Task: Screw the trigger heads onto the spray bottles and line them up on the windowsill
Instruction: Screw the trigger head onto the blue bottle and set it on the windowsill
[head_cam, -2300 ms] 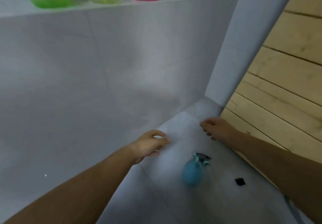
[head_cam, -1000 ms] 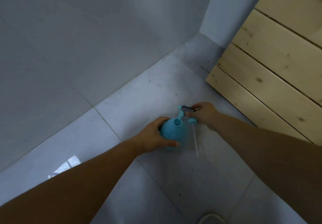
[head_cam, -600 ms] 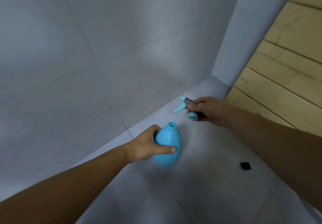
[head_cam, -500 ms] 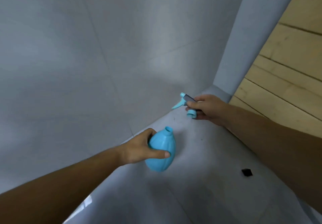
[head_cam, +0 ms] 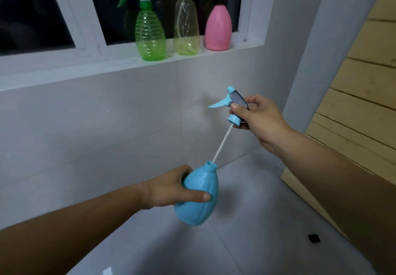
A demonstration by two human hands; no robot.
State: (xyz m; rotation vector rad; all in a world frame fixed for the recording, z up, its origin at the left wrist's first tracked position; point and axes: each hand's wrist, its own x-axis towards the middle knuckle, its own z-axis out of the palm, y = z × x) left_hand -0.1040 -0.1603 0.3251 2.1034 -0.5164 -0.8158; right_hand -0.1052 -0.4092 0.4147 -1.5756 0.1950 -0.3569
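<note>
My left hand (head_cam: 171, 188) grips a round blue spray bottle (head_cam: 198, 202), tilted, with its neck open. Up and to the right, my right hand (head_cam: 257, 120) holds the blue trigger head (head_cam: 232, 105). Its thin white dip tube (head_cam: 222, 142) slants down, and the tip sits at the bottle's mouth. On the white windowsill (head_cam: 64, 71) stand a green bottle (head_cam: 150, 37) with a trigger head, a clear yellowish bottle (head_cam: 186, 26) with a trigger head, and a pink bottle (head_cam: 218, 28) whose top shows no head.
A grey tiled wall runs below the sill and a grey tiled floor (head_cam: 246, 232) lies under my hands. Pale wooden planks (head_cam: 353, 107) lean at the right. A small black piece (head_cam: 314, 238) lies on the floor near them.
Both hands took the blue bottle and its trigger head from the floor and raised them. The dip tube tip has come to the bottle's mouth. The view tilted up to the windowsill.
</note>
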